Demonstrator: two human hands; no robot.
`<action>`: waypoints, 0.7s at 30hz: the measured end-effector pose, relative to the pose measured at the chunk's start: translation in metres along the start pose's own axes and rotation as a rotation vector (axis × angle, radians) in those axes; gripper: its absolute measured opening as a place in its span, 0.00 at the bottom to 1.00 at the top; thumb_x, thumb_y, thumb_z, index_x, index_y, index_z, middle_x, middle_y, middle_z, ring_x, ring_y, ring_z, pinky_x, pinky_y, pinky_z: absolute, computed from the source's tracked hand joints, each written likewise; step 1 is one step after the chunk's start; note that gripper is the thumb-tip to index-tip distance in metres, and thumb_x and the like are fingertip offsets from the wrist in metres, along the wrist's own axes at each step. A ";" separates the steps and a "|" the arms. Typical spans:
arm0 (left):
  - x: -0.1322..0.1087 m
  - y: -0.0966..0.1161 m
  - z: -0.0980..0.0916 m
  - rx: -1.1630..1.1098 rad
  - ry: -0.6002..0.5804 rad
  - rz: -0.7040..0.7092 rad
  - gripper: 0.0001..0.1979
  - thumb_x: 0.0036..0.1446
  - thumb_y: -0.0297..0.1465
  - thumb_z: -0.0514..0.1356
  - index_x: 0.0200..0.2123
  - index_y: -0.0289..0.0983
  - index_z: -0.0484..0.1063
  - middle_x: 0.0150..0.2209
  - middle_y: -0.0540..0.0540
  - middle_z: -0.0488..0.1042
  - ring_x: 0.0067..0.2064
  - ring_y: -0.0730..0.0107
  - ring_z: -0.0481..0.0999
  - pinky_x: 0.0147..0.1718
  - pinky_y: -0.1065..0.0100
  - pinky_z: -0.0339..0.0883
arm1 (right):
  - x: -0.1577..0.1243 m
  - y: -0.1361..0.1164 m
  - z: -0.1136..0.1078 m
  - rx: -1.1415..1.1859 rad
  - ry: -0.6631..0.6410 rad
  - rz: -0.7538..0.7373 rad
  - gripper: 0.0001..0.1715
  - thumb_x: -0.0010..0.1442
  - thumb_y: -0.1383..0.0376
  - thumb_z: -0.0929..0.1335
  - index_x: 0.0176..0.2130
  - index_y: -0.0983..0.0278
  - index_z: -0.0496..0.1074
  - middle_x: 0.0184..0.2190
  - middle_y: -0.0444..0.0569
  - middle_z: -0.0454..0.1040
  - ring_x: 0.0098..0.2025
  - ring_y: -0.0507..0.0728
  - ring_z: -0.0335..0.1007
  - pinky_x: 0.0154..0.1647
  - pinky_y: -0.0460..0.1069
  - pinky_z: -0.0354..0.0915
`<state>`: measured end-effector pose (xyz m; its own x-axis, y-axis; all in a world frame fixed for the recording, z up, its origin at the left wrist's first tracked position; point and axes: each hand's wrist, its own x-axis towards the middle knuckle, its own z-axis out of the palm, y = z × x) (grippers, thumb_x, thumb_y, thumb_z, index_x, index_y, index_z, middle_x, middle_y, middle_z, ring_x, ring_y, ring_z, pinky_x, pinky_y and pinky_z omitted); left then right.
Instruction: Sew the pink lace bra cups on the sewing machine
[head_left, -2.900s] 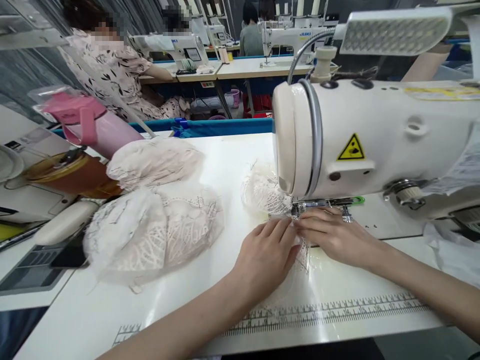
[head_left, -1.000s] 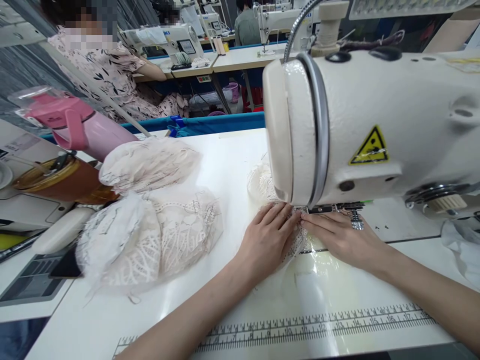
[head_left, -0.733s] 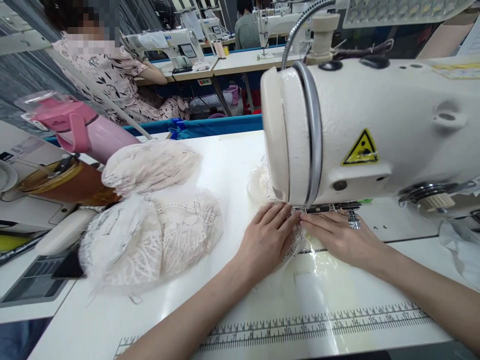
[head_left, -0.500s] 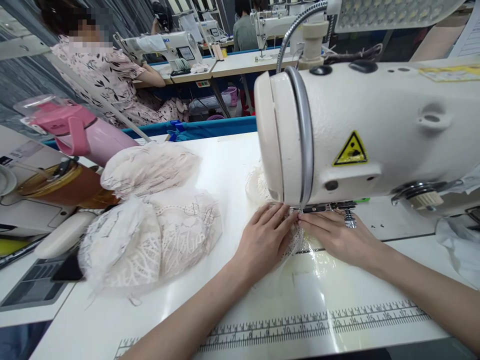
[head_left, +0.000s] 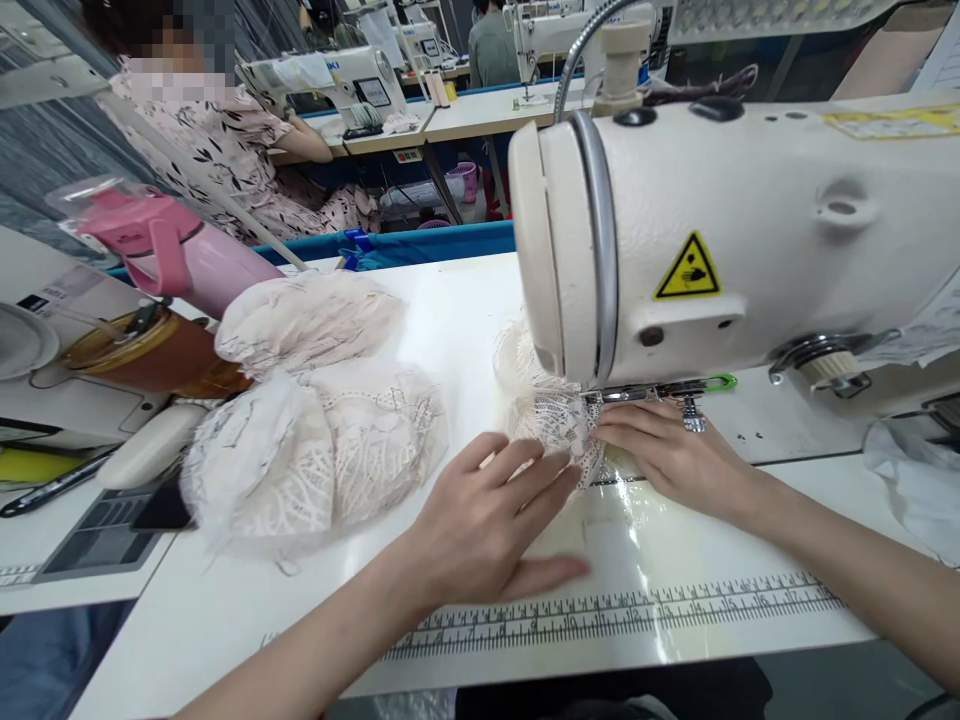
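There are two hands, one lace piece by them and two pale heaps at left.

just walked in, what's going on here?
Off-white openwork lace fabric lies partly beneath the white, rounded sewing machine head. The person's bare right hand has fingertips at the lace's right edge; the bare left hand is spread at its near side, contact unclear. More pale, crumpled lace pieces lie leftward on the glossy white table.

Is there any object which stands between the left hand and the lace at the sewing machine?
Nothing visible does. The left hand has its fingers at the near edge of the lace; contact is unclear. The sewing machine overhangs the far side, and the right hand is at the right edge; neither lies between.
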<state>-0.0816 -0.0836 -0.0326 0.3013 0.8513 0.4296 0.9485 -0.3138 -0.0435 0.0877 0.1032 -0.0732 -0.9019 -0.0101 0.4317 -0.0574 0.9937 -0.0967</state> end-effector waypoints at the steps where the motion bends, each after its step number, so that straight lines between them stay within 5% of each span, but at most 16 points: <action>1: -0.010 0.000 -0.005 0.015 0.003 0.084 0.28 0.62 0.51 0.51 0.47 0.34 0.73 0.46 0.42 0.78 0.43 0.60 0.74 0.35 0.61 0.64 | -0.001 0.001 0.001 0.044 -0.011 0.006 0.25 0.58 0.80 0.58 0.49 0.65 0.72 0.49 0.49 0.75 0.49 0.56 0.70 0.45 0.53 0.68; 3: -0.030 0.002 -0.008 0.110 0.003 0.178 0.24 0.62 0.48 0.54 0.46 0.33 0.74 0.46 0.43 0.78 0.41 0.62 0.74 0.31 0.63 0.64 | -0.003 0.001 0.002 0.094 -0.045 0.017 0.27 0.58 0.81 0.56 0.50 0.65 0.71 0.50 0.50 0.74 0.52 0.57 0.68 0.48 0.55 0.68; 5: -0.044 0.007 -0.008 0.196 0.018 0.121 0.11 0.63 0.32 0.58 0.45 0.34 0.74 0.45 0.45 0.79 0.39 0.65 0.75 0.29 0.66 0.64 | -0.004 0.000 0.003 0.120 -0.097 0.032 0.28 0.57 0.79 0.57 0.53 0.64 0.68 0.52 0.50 0.72 0.53 0.59 0.66 0.51 0.59 0.66; 7: -0.047 0.012 -0.008 0.168 0.033 -0.056 0.10 0.61 0.21 0.55 0.45 0.34 0.72 0.45 0.44 0.78 0.41 0.65 0.76 0.31 0.68 0.67 | -0.003 -0.001 0.002 0.145 -0.151 0.053 0.28 0.56 0.76 0.59 0.55 0.62 0.66 0.53 0.49 0.70 0.53 0.61 0.65 0.52 0.62 0.64; 11: -0.020 0.012 -0.021 -0.064 -0.087 -0.403 0.11 0.68 0.27 0.46 0.41 0.35 0.68 0.44 0.43 0.77 0.37 0.69 0.77 0.27 0.71 0.67 | 0.005 -0.003 -0.002 0.166 -0.158 0.054 0.15 0.62 0.68 0.63 0.48 0.61 0.71 0.46 0.48 0.74 0.50 0.60 0.67 0.48 0.58 0.64; 13: 0.000 0.004 -0.025 -0.076 -0.205 -0.386 0.12 0.69 0.30 0.46 0.37 0.35 0.67 0.35 0.46 0.76 0.29 0.70 0.74 0.23 0.70 0.63 | 0.010 -0.002 -0.002 0.161 -0.124 0.040 0.10 0.64 0.66 0.63 0.43 0.61 0.73 0.41 0.46 0.75 0.46 0.57 0.69 0.44 0.54 0.64; 16: 0.021 -0.011 -0.017 -0.053 -0.329 -0.214 0.05 0.62 0.31 0.56 0.38 0.35 0.68 0.31 0.47 0.74 0.31 0.67 0.72 0.28 0.68 0.62 | 0.013 -0.001 0.001 0.168 -0.097 0.019 0.09 0.64 0.68 0.63 0.41 0.62 0.73 0.38 0.45 0.76 0.41 0.54 0.70 0.40 0.50 0.64; 21: 0.024 -0.021 0.024 0.082 -0.154 -0.114 0.15 0.52 0.15 0.51 0.37 0.36 0.71 0.27 0.51 0.71 0.28 0.70 0.67 0.34 0.65 0.59 | 0.009 -0.002 0.009 0.158 -0.061 0.086 0.11 0.64 0.69 0.62 0.42 0.62 0.73 0.38 0.45 0.77 0.40 0.53 0.72 0.39 0.49 0.65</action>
<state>-0.0914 -0.0464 -0.0435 0.1974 0.9353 0.2936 0.9801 -0.1823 -0.0782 0.0764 0.1002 -0.0773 -0.9306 0.0628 0.3606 -0.0408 0.9612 -0.2727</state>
